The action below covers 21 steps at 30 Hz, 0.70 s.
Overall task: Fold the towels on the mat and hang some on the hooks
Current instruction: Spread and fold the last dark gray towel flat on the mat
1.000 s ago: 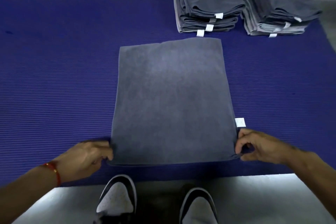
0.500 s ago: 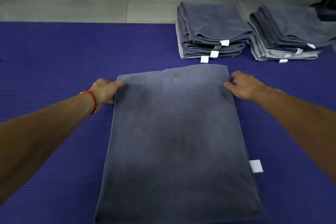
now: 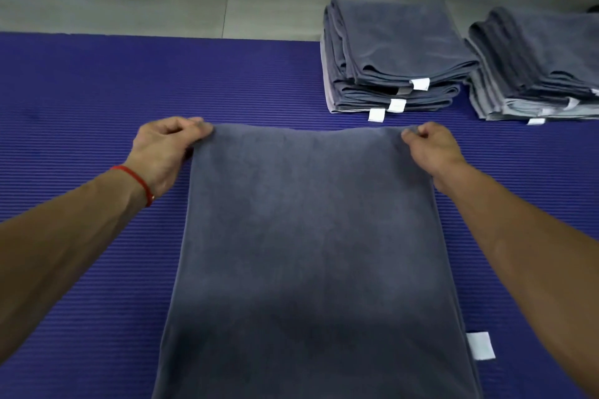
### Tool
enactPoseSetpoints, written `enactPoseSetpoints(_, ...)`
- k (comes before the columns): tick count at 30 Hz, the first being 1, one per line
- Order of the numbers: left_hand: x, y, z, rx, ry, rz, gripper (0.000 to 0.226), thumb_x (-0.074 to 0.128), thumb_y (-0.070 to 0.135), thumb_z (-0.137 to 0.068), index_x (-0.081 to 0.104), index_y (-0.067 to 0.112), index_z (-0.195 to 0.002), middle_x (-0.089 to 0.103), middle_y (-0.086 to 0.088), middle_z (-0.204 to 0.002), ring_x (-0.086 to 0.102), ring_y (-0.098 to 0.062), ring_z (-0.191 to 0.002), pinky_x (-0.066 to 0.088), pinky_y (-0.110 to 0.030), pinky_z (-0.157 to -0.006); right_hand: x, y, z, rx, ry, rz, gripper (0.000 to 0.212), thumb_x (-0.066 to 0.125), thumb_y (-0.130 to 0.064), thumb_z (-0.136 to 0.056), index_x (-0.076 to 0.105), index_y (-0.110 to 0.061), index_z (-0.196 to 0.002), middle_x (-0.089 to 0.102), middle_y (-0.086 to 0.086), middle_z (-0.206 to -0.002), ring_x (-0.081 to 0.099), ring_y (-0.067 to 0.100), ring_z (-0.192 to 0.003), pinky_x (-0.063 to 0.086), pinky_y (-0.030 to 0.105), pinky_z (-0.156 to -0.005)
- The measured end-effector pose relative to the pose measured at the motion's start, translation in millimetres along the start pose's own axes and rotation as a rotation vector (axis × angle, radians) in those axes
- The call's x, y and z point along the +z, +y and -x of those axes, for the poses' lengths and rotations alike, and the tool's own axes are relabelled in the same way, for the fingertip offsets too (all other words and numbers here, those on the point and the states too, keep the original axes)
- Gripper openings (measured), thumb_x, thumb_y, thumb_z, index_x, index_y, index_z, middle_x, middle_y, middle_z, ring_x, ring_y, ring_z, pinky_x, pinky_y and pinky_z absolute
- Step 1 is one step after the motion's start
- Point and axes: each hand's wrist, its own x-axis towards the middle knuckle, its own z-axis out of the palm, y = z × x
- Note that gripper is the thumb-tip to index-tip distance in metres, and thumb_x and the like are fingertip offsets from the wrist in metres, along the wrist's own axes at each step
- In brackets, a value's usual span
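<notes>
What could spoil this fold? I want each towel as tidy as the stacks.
Both hands, left hand and right hand, pinch only the far corners of the towel, so its far edge may sag between them and crease. Uneven pulling could skew the fold. The white tag on the right edge might end up sticking out awkwardly.
</notes>
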Motion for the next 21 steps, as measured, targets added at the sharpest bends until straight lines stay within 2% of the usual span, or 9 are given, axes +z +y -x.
enactPoseSetpoints(2,-3,-9,-7,-0.008,0.070,-0.170,0.015,0.080,0.008,-0.082,0.068,0.016,-0.078,0.070,-0.005,-0.095,0.067,-0.015,-0.092,0.055,-0.029,-0.086,-1,-1,4,0.022,0.005,-0.094,0.022,0.063,-0.036,-0.098,0.059,-0.018,-0.085,0.061,-0.001,-0.084,0.056,0.017,-0.080,0.050,0.033,-0.069)
enactPoseSetpoints(4,-4,-9,-14,-0.096,0.064,-0.195,0.011,0.076,0.004,-0.084,0.068,0.012,-0.085,0.069,-0.008,-0.097,0.067,-0.021,-0.099,0.056,-0.033,-0.089,-4,0,4,0.076,0.021,-0.193,0.024,0.068,-0.039,-0.094,0.066,-0.017,-0.084,0.071,-0.001,-0.091,0.065,0.018,-0.087,0.059,0.040,-0.082)
enactPoseSetpoints(6,0,0,-17,-0.158,0.033,-0.145,0.007,0.070,0.009,-0.091,0.068,0.006,-0.097,0.069,-0.011,-0.103,0.068,-0.023,-0.103,0.057,-0.031,-0.083,-7,-3,5,0.109,0.042,-0.232,0.029,0.069,-0.044,-0.093,0.072,-0.016,-0.087,0.075,0.002,-0.098,0.070,0.020,-0.094,0.059,0.043,-0.091)
enactPoseSetpoints(8,5,2,-17,-0.167,0.011,-0.159,0.016,0.066,0.018,-0.096,0.067,0.004,-0.105,0.071,-0.009,-0.104,0.069,-0.020,-0.096,0.056,-0.029,-0.076,-5,-5,5,0.091,0.071,-0.189,0.037,0.066,-0.044,-0.096,0.074,-0.008,-0.093,0.075,0.007,-0.099,0.068,0.018,-0.092,0.058,0.043,-0.092)
enactPoseSetpoints(10,9,1,-16,-0.145,0.024,-0.186,0.022,0.067,0.027,-0.097,0.070,0.006,-0.102,0.072,-0.007,-0.099,0.070,-0.019,-0.091,0.057,-0.033,-0.077,-4,-5,4,0.060,0.099,-0.144,0.041,0.065,-0.039,-0.098,0.071,0.000,-0.092,0.074,0.012,-0.097,0.063,0.016,-0.085,0.058,0.043,-0.091)
enactPoseSetpoints(13,8,1,-18,-0.135,0.007,-0.118,0.015,0.072,0.023,-0.093,0.073,0.008,-0.088,0.075,-0.009,-0.092,0.072,-0.022,-0.089,0.060,-0.036,-0.082,-5,-2,1,0.046,0.066,-0.115,0.029,0.065,-0.034,-0.099,0.069,-0.009,-0.084,0.073,0.005,-0.100,0.063,0.015,-0.093,0.053,0.034,-0.087)
enactPoseSetpoints(15,7,4,-18,-0.139,-0.011,-0.005,0.006,0.073,0.011,-0.090,0.073,0.005,-0.088,0.077,-0.007,-0.085,0.074,-0.020,-0.085,0.060,-0.030,-0.078,-11,-1,-4,0.028,0.060,-0.126,0.020,0.068,-0.032,-0.098,0.074,-0.013,-0.096,0.073,0.001,-0.108,0.065,0.015,-0.103,0.051,0.031,-0.091)
enactPoseSetpoints(17,8,5,-18,-0.100,0.030,0.073,0.004,0.074,0.006,-0.088,0.073,0.003,-0.090,0.077,-0.007,-0.084,0.074,-0.019,-0.083,0.060,-0.028,-0.077,-17,-2,-8,0.003,0.107,-0.222,0.016,0.072,-0.029,-0.095,0.075,-0.015,-0.104,0.073,-0.002,-0.107,0.067,0.016,-0.104,0.054,0.032,-0.096)
enactPoseSetpoints(21,1,0,-24,-0.084,0.119,0.026,0.011,0.077,-0.001,-0.083,0.073,0.009,-0.085,0.077,-0.002,-0.079,0.074,-0.019,-0.083,0.061,-0.029,-0.078,-19,5,-13,0.050,0.127,-0.350,0.026,0.076,-0.021,-0.092,0.073,-0.010,-0.115,0.072,0.001,-0.108,0.067,0.015,-0.100,0.055,0.030,-0.095)
